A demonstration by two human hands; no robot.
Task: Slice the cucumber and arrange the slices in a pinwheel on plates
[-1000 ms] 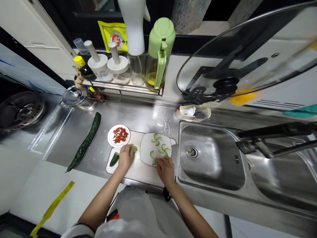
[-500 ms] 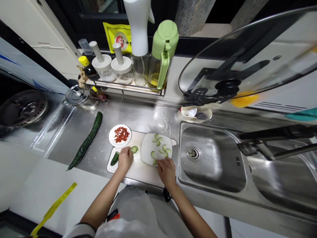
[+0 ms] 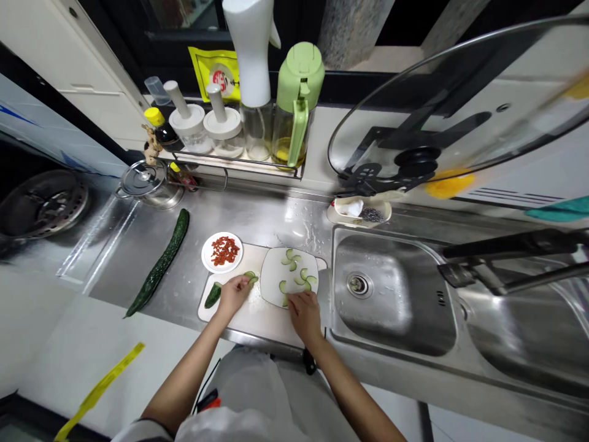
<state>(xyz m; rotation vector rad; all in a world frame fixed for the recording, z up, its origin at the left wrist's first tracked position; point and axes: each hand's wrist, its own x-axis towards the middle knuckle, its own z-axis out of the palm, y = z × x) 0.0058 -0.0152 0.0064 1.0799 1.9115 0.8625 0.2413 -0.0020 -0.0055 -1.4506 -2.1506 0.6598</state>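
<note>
My left hand is over the cutting board, its thumb and fingers pinched on a thin green cucumber slice. Left of that hand lies a cut cucumber piece with dark skin. My right hand reaches over the near edge of a white square plate. Its fingertips are pressed together on a curved slice there, which they partly cover. Other crescent slices form pinwheel shapes on this plate. A round white plate of red chopped bits overlaps the board's far left part.
A whole cucumber lies on the steel counter at left, near a lidded pot. Behind is a rack of jars and an oil bottle. To the right are a sink, a faucet and a large glass lid.
My left fingers have moved slightly right and now pinch a slice raised from the board. My right hand has shifted a little left along the plate's near edge, over the lowest slice.
</note>
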